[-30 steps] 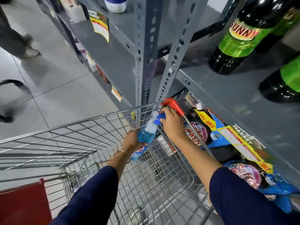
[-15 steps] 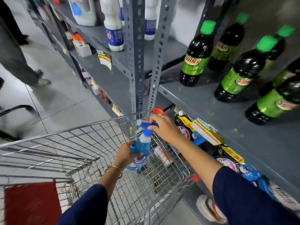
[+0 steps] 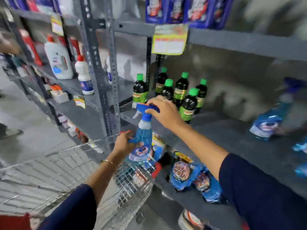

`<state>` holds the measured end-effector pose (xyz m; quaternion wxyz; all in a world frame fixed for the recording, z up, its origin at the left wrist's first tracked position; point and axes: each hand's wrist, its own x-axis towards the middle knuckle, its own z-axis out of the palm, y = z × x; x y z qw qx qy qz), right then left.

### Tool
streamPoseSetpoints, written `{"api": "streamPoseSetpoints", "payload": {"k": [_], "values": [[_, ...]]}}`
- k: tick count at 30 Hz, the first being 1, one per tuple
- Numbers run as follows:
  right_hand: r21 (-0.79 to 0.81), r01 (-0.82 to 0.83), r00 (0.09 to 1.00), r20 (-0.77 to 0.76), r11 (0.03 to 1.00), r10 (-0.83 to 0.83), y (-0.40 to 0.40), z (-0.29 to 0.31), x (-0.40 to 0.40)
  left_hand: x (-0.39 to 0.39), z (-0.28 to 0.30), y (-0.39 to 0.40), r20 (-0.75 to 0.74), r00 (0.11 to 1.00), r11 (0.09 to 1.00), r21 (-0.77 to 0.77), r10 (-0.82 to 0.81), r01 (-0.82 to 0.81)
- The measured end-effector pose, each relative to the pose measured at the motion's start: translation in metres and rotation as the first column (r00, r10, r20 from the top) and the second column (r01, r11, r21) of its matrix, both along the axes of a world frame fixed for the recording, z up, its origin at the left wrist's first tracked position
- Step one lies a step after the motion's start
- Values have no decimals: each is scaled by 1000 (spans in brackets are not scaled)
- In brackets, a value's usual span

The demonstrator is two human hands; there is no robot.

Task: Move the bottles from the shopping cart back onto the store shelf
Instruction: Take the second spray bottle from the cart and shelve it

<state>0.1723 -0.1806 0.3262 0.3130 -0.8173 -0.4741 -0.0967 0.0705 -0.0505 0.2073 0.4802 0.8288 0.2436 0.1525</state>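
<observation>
Above the wire shopping cart's (image 3: 83,161) far corner, a left hand (image 3: 123,144) grips a blue spray bottle's (image 3: 141,143) body while a right hand (image 3: 163,110) pinches its trigger head beside the grey steel shelf's (image 3: 232,140) front edge.

The spray bottle (image 3: 141,145) is clear glossy plastic with a paper-like label; the cart (image 3: 129,181) is shiny wire metal; the shelf (image 3: 232,135) is matt grey painted metal.

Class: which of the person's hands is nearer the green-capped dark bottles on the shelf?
Right. The right hand, on the spray bottle trigger head, sits just before the green-capped bottles; the left hand grips lower down, above the cart.
</observation>
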Motion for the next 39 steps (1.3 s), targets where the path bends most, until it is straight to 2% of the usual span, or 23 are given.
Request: {"api": "streamPoseSetpoints", "payload": {"k": [4,10,13,16,21,26,33,39], "values": [[104,101,990,86,989,-110,-64,46,7,33,44,-58,85,985,988,29,-151,149],[173,264,954,98,949,-283,-159,82,25,82,80,-146,175,937,951,-13,-301,308],[169,372,915,99,913,-391,-211,82,36,119,72,-192,165,905,916,-20,-393,401],[146,460,875,90,876,-475,-251,67,45,135,69,-239,151,895,894,-101,-420,436],[218,575,809,-4,789,-588,-292,55,67,165,69,-292,119,859,851,-121,-498,511],[213,637,768,-88,741,-635,-314,53,89,200,63,-319,136,855,845,-138,-501,517],[240,656,735,10,716,-677,-328,49,109,220,58,-338,182,848,822,-213,-497,528],[257,660,728,16,706,-686,-334,45,112,223,58,-349,171,861,837,-203,-480,507]]}}
